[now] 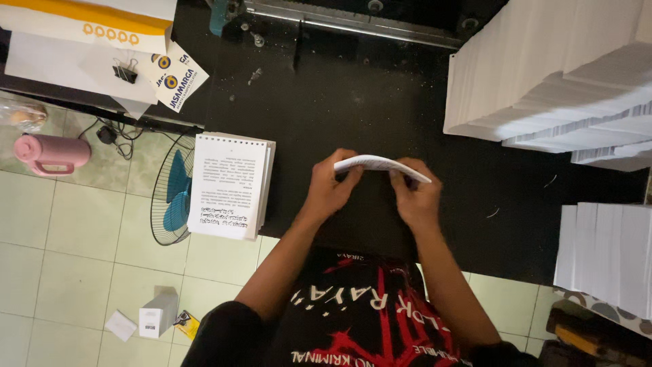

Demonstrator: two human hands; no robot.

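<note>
over the black table point(339, 109), left hand point(331, 190) and right hand point(415, 197) around a paper sheaf point(377, 164)

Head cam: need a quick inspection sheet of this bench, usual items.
Surface: black table, small scraps on it.
Job's things: thin white paper bundle, bowed, held edge-on above the table.
Clutter: printed perforated sheets at the table's left edge; tall white paper stacks right; binder clip on papers, top left.
Grippers: left hand and right hand each pinch one end of the bundle.
Cables: black cord on the floor by the fan.
Surroundings: tiled floor, pink flask, small white box.
</note>
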